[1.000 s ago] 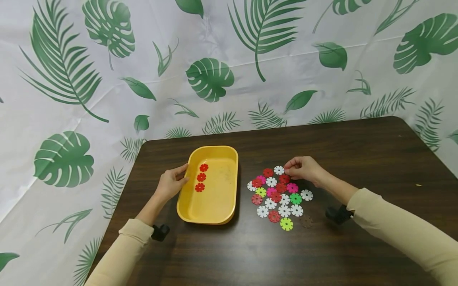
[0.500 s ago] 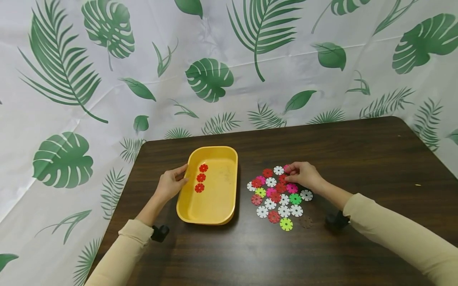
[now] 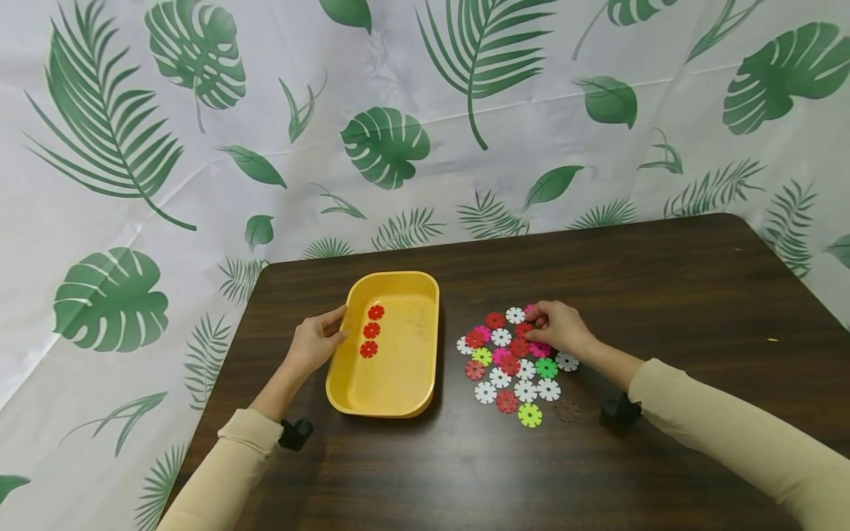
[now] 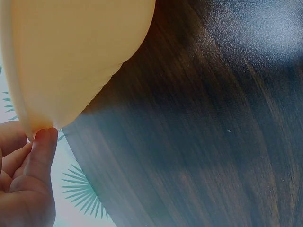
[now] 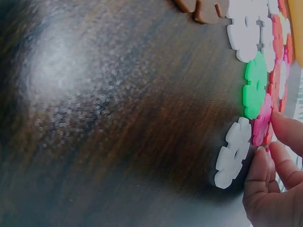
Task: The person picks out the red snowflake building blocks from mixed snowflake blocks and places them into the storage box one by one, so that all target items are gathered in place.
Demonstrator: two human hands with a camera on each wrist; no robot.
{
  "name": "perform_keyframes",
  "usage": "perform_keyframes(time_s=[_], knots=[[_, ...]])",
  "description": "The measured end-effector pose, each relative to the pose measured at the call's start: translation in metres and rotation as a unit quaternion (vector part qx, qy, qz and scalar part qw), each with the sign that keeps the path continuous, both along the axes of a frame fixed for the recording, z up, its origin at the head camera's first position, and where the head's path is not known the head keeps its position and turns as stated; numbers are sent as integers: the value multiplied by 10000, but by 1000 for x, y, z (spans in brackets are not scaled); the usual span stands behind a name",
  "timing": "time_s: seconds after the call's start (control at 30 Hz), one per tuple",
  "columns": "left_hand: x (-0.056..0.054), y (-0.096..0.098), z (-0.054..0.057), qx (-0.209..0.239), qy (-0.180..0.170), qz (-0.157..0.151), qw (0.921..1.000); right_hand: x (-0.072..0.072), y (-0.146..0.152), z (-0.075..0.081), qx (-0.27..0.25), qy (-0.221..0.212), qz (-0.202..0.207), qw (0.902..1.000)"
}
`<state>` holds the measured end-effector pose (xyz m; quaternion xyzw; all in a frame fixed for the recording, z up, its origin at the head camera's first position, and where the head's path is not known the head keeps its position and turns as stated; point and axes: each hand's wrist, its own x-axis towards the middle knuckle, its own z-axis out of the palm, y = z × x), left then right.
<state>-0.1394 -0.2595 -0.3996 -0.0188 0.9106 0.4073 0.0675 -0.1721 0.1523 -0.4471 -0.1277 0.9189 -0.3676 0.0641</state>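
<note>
My left hand (image 3: 315, 344) pinches the left rim of a yellow plastic tray (image 3: 335, 394), thumb and fingers meeting at its edge in the left wrist view. Inside the tray, three red notched discs (image 3: 372, 330) form a line along the left side. My right hand (image 3: 561, 328) is at the upper right of a spread of flat, flower-like notched discs, its fingertips pinching the edge of a red disc (image 3: 522, 329). Right beside it are a pink disc (image 3: 539, 350), partly under the hand, and a white disc (image 5: 233, 153) near the fingers.
More discs in white, red, pink and yellow-green, such as a yellow-green disc (image 3: 530, 415), lie loose and partly overlapping. A green disc (image 3: 546, 368) and a dark brown disc (image 3: 567, 411) lie on the right. Behind the dark wooden table (image 3: 637, 265) hangs a leaf-patterned cloth (image 3: 451, 147).
My right hand has moved slightly down from the top of the spread, uncovering a pink disc there, to the red disc below. My left hand stays on the tray rim.
</note>
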Motion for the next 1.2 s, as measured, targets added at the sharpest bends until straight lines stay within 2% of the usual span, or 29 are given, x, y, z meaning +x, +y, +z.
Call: perform_keyframes(time_s=[0.5, 1.2], knots=[[1, 0, -1, -26, 8, 15, 10000, 0, -3, 1, 80, -146, -11, 9999], [-1, -1, -1, -23, 54, -33, 10000, 4, -3, -1, -289, -149, -352, 9989]])
